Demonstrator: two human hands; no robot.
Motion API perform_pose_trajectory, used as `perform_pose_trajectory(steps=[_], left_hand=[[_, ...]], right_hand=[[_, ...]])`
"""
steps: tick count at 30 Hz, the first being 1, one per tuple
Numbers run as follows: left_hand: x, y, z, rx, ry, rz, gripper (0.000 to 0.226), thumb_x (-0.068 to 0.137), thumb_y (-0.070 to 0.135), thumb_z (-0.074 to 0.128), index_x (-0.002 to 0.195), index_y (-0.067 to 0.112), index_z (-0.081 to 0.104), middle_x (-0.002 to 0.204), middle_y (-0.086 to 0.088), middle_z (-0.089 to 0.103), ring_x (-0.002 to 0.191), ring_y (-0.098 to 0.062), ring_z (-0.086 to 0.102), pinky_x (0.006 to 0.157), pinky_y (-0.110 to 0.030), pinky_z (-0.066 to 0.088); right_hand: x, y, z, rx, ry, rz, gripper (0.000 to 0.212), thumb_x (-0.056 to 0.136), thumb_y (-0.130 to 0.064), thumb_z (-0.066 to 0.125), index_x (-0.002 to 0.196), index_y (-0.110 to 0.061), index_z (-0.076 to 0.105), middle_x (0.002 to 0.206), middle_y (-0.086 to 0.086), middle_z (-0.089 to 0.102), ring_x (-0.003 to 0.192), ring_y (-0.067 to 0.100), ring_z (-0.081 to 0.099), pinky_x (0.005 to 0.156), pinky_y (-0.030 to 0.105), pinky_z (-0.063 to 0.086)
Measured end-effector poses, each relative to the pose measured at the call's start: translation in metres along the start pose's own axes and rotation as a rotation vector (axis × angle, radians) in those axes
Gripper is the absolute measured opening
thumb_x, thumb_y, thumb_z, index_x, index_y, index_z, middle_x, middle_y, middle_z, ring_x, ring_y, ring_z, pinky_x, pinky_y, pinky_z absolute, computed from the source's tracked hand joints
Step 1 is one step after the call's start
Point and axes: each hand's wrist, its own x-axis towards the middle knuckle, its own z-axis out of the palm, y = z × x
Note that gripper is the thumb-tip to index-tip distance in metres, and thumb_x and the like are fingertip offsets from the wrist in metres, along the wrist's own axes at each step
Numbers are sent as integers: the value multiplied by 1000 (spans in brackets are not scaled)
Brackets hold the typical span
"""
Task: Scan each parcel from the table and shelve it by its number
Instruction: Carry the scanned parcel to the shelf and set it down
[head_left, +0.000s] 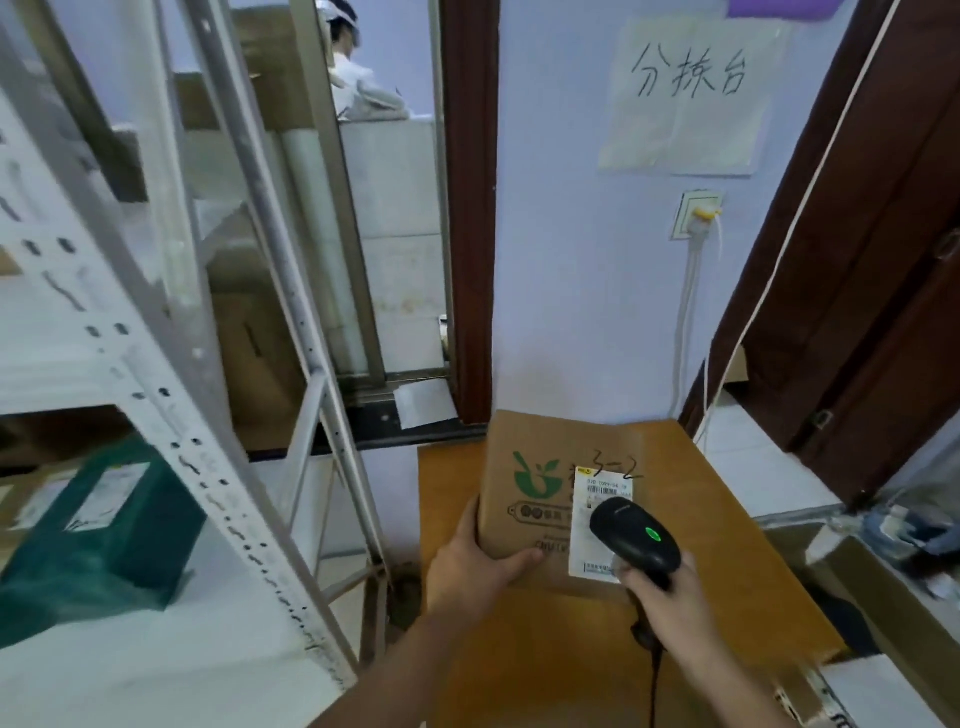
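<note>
A brown cardboard parcel (540, 467) with a green logo stands tilted on the orange-brown table (727, 519). Its white shipping label (589, 551) has "3-2" handwritten above it. My left hand (478, 566) grips the parcel's lower left corner, thumb across the front. My right hand (670, 603) holds a black barcode scanner (636, 538) with a green light lit, its head just over the label. The scanner's black cable hangs down past my wrist.
A white metal shelving rack (171, 415) fills the left side, with a dark green parcel (104, 525) on a lower shelf. Behind a window stands another person (358, 78). A paper sign (685, 93) hangs on the wall. Cardboard boxes (883, 587) sit at the right.
</note>
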Motion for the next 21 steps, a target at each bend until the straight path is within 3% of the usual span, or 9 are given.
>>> perform_pose_trajectory(steps=[4, 8, 10, 13, 16, 18, 21], left_hand=[[-43, -12, -6, -10, 72, -54, 120, 66, 73, 84, 162, 37, 22, 134, 13, 67, 120, -14, 67, 94, -31, 61], [-95, -40, -4, -108, 121, -152, 132, 48, 91, 79, 159, 49, 21, 125, 23, 68, 114, -9, 68, 97, -39, 62], [-128, -62, 1, -159, 149, -191, 132, 45, 93, 78, 158, 52, 22, 124, 25, 68, 111, -8, 68, 95, -38, 62], [-180, -83, 4, -221, 228, -221, 129, 49, 87, 83, 158, 50, 26, 121, 25, 69, 107, -5, 69, 92, -33, 62], [-216, -99, -4, -277, 281, -267, 120, 54, 75, 87, 157, 43, 34, 116, 28, 70, 104, 2, 68, 90, -24, 59], [-236, -109, -16, -275, 319, -294, 115, 55, 75, 87, 153, 45, 37, 114, 31, 71, 102, 5, 67, 86, -21, 58], [-260, -125, -39, -248, 378, -328, 110, 55, 76, 86, 151, 46, 40, 113, 31, 71, 101, 5, 67, 83, -21, 57]], right_hand=[[-23, 5, 2, 14, -69, 1, 25, 90, -14, 69, 101, -29, 53, 114, 1, 46, 108, 19, 50, 98, 39, 45], [-50, 17, 4, 0, -179, -8, 42, 90, -12, 69, 123, -20, 44, 112, 3, 54, 94, 11, 54, 80, 32, 45], [-65, 29, 7, -35, -228, -10, 46, 89, -12, 70, 126, -19, 44, 113, 4, 55, 94, 14, 54, 82, 34, 44], [-90, 39, 17, -68, -302, -22, 44, 88, -10, 71, 123, -20, 45, 111, 3, 55, 97, 17, 54, 84, 34, 42], [-110, 40, 35, -52, -378, -15, 42, 88, -8, 71, 120, -19, 46, 98, -6, 54, 85, 8, 51, 74, 30, 40], [-124, 41, 50, -54, -437, -20, 41, 88, -9, 72, 121, -17, 48, 98, -5, 55, 84, 3, 51, 66, 24, 40], [-143, 39, 73, -64, -513, -19, 44, 86, -12, 75, 124, -12, 52, 104, 0, 63, 91, 7, 58, 69, 25, 44]])
